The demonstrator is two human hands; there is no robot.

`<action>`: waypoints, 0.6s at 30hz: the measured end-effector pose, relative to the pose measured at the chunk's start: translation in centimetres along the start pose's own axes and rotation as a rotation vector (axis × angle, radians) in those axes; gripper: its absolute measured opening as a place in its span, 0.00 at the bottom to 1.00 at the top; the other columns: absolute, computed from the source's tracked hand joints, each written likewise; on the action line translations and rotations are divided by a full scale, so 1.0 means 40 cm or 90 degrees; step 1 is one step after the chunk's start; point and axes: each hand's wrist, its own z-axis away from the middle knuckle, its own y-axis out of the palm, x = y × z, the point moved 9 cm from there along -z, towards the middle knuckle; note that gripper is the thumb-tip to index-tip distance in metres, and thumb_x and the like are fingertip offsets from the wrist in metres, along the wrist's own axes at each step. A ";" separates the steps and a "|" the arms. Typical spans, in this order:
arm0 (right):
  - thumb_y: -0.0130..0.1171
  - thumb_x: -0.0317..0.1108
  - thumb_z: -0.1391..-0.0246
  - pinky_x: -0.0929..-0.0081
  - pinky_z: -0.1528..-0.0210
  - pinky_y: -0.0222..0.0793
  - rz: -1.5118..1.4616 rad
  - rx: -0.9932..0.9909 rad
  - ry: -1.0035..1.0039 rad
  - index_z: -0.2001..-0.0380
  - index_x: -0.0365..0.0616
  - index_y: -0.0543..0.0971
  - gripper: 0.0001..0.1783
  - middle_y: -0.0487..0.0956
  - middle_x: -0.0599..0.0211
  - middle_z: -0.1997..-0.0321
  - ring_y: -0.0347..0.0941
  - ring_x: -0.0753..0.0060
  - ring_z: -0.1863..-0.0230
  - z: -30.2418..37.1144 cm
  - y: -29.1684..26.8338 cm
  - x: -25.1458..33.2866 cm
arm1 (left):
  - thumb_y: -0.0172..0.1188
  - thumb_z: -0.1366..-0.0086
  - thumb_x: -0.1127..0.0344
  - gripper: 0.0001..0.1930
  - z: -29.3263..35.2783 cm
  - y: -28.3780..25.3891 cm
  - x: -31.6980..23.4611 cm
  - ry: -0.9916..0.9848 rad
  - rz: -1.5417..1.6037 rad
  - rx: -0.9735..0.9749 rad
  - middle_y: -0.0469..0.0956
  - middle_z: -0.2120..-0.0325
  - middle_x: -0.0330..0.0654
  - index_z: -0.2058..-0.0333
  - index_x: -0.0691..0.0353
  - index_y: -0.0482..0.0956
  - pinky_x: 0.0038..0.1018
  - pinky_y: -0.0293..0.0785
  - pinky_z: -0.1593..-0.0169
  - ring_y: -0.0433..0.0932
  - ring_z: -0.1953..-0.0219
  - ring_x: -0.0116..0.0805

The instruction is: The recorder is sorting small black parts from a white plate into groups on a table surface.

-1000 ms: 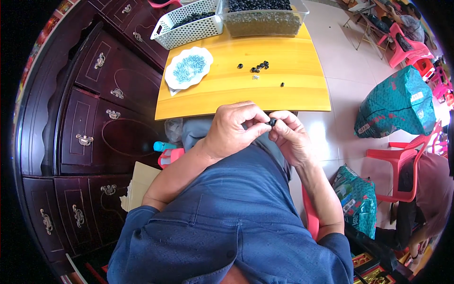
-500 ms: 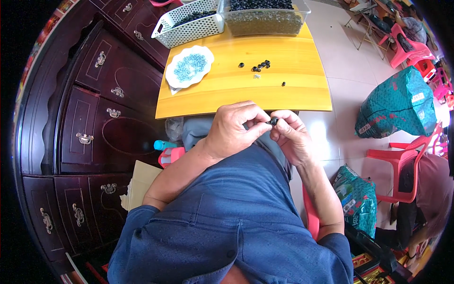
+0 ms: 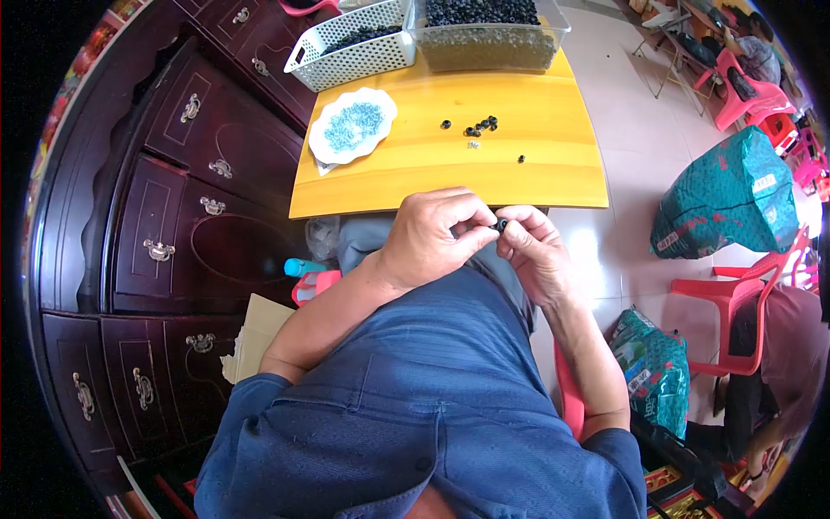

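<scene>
In front of the table's near edge, my left hand (image 3: pixel 432 235) and my right hand (image 3: pixel 538 251) meet at the fingertips. Between them they pinch a small round black part (image 3: pixel 501 225), mostly covered by the fingers. What finer piece may be with it is too small to make out. Several similar black parts (image 3: pixel 481 129) are grouped on the yellow table (image 3: pixel 389 195), with single ones lying apart to the left and nearer on the right. Tiny pale pieces (image 3: pixel 474 145) lie just in front of the group.
A white scalloped plate (image 3: pixel 389 112) of small light-blue pieces stands on the table's left. Behind it are a white perforated basket (image 3: pixel 367 62) and a clear bin (image 3: pixel 488 50), both holding black parts. Dark wooden cabinets (image 3: pixel 233 208) line the left. Teal sacks (image 3: pixel 726 195) and red chairs (image 3: pixel 735 298) stand right, with people nearby.
The view has shifted slightly, so the table things sit a little lower. Both hands keep their pinch on the black part, which looks turned slightly, a small opening now showing.
</scene>
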 end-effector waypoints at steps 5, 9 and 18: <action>0.61 0.31 0.38 0.78 0.60 0.71 0.030 -0.021 -0.014 0.55 0.43 0.80 0.09 0.80 0.71 0.65 0.74 0.79 0.68 0.000 -0.002 0.002 | 0.71 0.48 0.77 0.07 0.004 0.005 0.021 -0.052 0.043 0.014 0.81 0.76 0.40 0.70 0.65 0.82 0.23 0.73 0.69 0.78 0.74 0.26; 0.63 0.31 0.40 0.79 0.60 0.71 0.021 -0.004 -0.003 0.56 0.44 0.81 0.09 0.81 0.71 0.64 0.74 0.79 0.68 0.004 0.012 0.010 | 0.72 0.48 0.76 0.08 0.007 0.008 0.053 -0.115 0.117 0.048 0.81 0.76 0.36 0.70 0.64 0.82 0.22 0.74 0.68 0.78 0.73 0.22; 0.69 0.35 0.45 0.82 0.61 0.68 0.043 0.114 0.043 0.54 0.46 0.74 0.18 0.79 0.72 0.61 0.72 0.83 0.62 0.007 0.076 0.007 | 0.75 0.50 0.72 0.18 0.024 0.061 0.082 -0.142 0.287 0.261 0.77 0.75 0.30 0.58 0.60 0.85 0.20 0.70 0.65 0.71 0.71 0.18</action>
